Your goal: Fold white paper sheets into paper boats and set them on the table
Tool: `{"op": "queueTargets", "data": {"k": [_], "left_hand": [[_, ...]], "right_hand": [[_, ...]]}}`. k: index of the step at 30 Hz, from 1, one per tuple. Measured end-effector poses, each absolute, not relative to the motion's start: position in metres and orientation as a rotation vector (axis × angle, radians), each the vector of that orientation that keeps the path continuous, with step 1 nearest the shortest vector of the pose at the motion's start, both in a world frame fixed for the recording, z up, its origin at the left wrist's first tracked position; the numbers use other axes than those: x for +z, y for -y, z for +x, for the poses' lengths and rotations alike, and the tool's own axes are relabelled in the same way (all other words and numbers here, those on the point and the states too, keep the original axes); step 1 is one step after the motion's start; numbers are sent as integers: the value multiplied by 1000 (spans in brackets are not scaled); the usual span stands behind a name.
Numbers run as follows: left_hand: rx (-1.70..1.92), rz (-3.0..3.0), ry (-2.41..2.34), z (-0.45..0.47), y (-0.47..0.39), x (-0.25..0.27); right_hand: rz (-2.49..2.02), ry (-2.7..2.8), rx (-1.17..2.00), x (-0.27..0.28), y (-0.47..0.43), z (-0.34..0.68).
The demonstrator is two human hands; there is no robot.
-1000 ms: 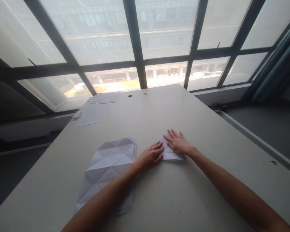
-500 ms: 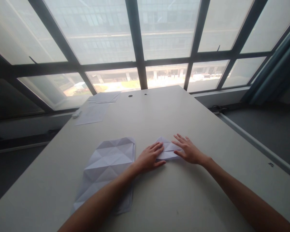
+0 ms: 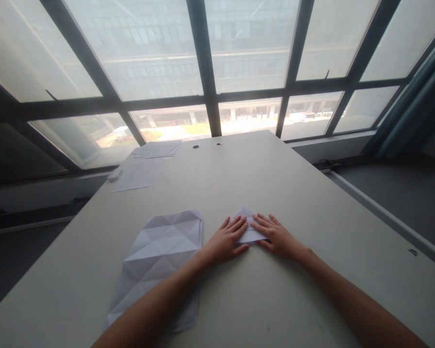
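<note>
A small folded piece of white paper [image 3: 251, 236] lies on the table, its pointed end facing away from me. My left hand [image 3: 227, 239] rests flat on its left side, fingers stretched out. On its right side lies my right hand [image 3: 275, 236], also flat with fingers extended, the fingertips of both hands close together over the middle. Much of the folded paper is hidden beneath the hands. Left of it lie larger creased white sheets [image 3: 166, 237] with a pattern of diagonal folds, partly covered by my left forearm.
The white table [image 3: 246, 169] reaches toward large windows [image 3: 250, 43]. At its far left lie several flat paper sheets [image 3: 137, 174] and a small white object [image 3: 114, 175]. A dark round table hole [image 3: 195, 147] is at the far edge. A blue curtain [image 3: 402, 106] hangs at right.
My right hand has moved left and come down flat onto the folded paper, covering its right part. My left hand stays pressed on the left side.
</note>
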State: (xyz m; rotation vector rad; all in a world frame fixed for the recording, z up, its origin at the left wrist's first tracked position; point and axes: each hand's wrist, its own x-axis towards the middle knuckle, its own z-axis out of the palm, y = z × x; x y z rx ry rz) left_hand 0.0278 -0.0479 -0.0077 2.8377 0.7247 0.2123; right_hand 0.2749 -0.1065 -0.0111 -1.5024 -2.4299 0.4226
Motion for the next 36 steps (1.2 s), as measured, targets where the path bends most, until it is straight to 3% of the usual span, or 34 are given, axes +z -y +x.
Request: {"op": "queueTargets", "data": {"k": [14, 29, 36], "left_hand": [[273, 2787, -707, 25, 41, -12], [841, 2378, -869, 25, 32, -10], [807, 2531, -907, 21, 29, -12]], "right_hand": [[-1436, 2425, 440, -19, 101, 280], [-1296, 1868, 530, -27, 92, 293], [-1462, 1869, 327, -25, 96, 284]]}}
